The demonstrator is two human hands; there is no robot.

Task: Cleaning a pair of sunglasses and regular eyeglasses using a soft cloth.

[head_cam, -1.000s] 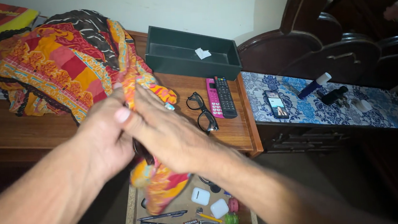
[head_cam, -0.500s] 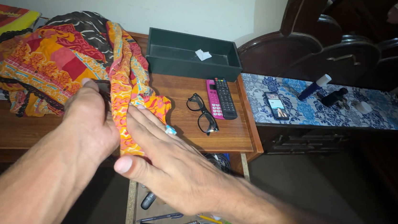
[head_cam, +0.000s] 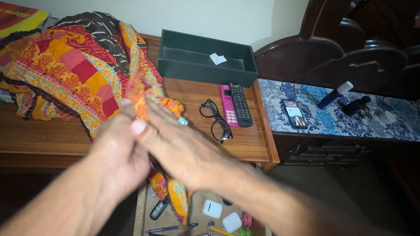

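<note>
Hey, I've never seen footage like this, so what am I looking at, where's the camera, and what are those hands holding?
There is no machine here. A person wears a camera on the head, so the one view looks down along their own two arms. The left hand and right hand are pressed together around a strip of orange and red patterned cloth that trails from a bigger heap on the wooden table and hangs down into an open drawer holding pens and small white cases. On the tabletop lie black glasses, a pink calculator, a black remote and a dark green tray. To the right, a phone lies on a blue patterned cloth.
</note>
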